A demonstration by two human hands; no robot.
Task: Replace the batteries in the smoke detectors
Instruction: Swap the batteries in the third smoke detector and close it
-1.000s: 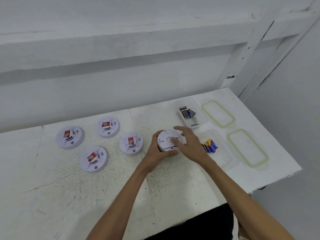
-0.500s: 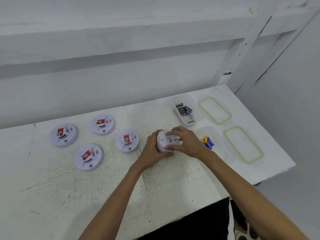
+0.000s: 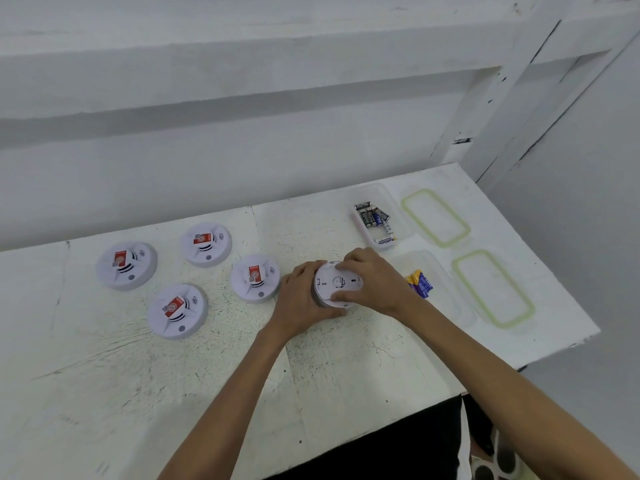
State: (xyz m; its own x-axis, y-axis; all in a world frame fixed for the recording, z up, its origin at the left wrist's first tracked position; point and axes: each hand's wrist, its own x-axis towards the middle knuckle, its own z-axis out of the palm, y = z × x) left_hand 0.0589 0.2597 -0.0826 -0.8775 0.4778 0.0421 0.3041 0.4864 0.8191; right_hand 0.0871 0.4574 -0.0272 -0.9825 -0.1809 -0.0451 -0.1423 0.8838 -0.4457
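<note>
White plastic, back plate up: the smoke detector is held near the middle of the bench, gripped from both sides. I cannot tell whether it rests on the surface. The left hand curls round its rim at nine o'clock. The right hand clamps on it from three o'clock, fingers and thumb on the plate. Four other detectors lie face up from nine to ten o'clock, the nearest just beside the left hand. At one o'clock a clear tub holds dark batteries; at three o'clock a second tub holds blue-and-yellow batteries — two green-rimmed lids lie beyond.
</note>
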